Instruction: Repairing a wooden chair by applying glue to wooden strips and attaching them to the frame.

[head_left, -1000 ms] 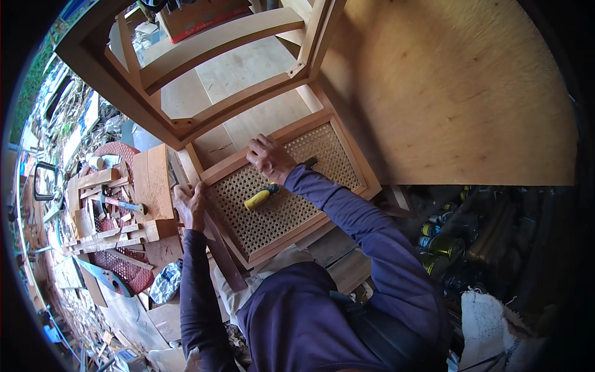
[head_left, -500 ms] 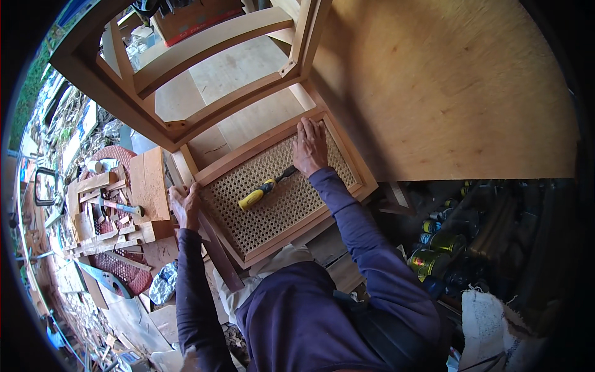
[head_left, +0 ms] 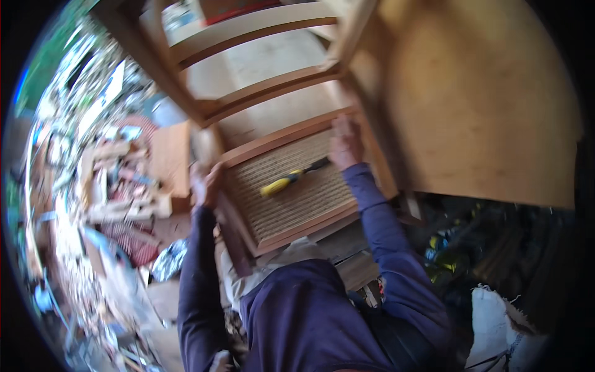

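A wooden-framed cane panel (head_left: pixel 246 213) lies tilted across the lower part of a wooden chair frame (head_left: pixel 271 90). My left hand (head_left: pixel 208 186) grips the panel's left edge. My right hand (head_left: pixel 346 141) holds the panel near its upper right corner. A yellow-and-black handled tool with a dark shaft (head_left: pixel 279 186), perhaps a chisel, rests on the cane between my hands. The picture is blurred by motion, so fine finger detail is soft.
A large plywood sheet (head_left: pixel 483 105) stands at the right above dark clutter with bottles (head_left: pixel 452 263). On the left are wood offcuts (head_left: pixel 118 167), a board (head_left: pixel 170 160) and scattered scrap. A white sack (head_left: pixel 496 322) sits at the lower right.
My right hand has moved from the panel's upper middle to its right corner, off the tool. The whole view has shifted, with the chair now farther right in the frame and blurred.
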